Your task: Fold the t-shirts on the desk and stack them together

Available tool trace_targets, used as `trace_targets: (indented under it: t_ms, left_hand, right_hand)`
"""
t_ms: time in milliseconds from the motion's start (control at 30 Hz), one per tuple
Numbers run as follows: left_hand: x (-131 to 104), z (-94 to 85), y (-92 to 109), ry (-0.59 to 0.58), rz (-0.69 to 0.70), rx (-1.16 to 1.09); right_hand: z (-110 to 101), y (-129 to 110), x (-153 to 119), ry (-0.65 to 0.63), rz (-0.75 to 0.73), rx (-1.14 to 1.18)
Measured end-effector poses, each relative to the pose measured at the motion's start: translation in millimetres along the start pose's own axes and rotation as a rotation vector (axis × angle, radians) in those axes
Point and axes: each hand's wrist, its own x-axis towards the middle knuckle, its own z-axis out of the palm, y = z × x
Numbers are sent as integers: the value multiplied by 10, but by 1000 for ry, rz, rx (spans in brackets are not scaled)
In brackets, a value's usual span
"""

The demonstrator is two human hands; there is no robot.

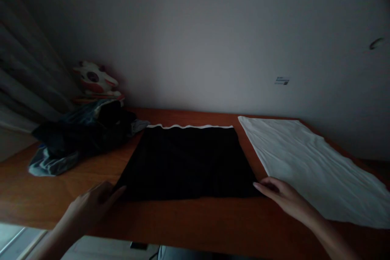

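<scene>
A black cloth garment (189,162) lies flat on the wooden table, with a thin white strip along its far edge. Its kind does not show clearly. My left hand (94,203) pinches the near left corner between thumb and fingers. At the near right corner, my right hand (278,193) grips the cloth the same way. The near edge runs almost straight between both hands. To the right, a white cloth (310,166) is spread out, close to my right hand and forearm.
On the left sits a heap of dark and denim clothes (85,134). Behind it is a white and red plush-like figure (94,79). The wooden table (183,219) backs onto a plain wall with a small label (282,81). A curtain (27,73) hangs at far left.
</scene>
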Motion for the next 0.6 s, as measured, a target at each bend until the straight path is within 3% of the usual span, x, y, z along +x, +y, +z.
trace_targets:
  t_ms: [67, 167, 233, 333, 467, 600]
  left_hand:
    - [21, 10, 51, 69, -7, -35]
    - [59, 5, 69, 161, 3, -130]
    - [76, -1, 33, 182, -20, -172]
    - [86, 5, -26, 143, -31, -189]
    - [108, 42, -31, 139, 7, -124]
    - [219, 142, 99, 127, 74, -192]
  right_hand:
    - [-50, 23, 20, 43, -36, -6]
    - [-177, 130, -6, 281, -19, -9]
    - [-241, 208, -69, 362, 5, -1]
    - [-215, 223, -182, 257, 4, -14]
    - [-3, 44, -219, 122, -8, -135]
    - [169, -88, -126, 99, -159, -212]
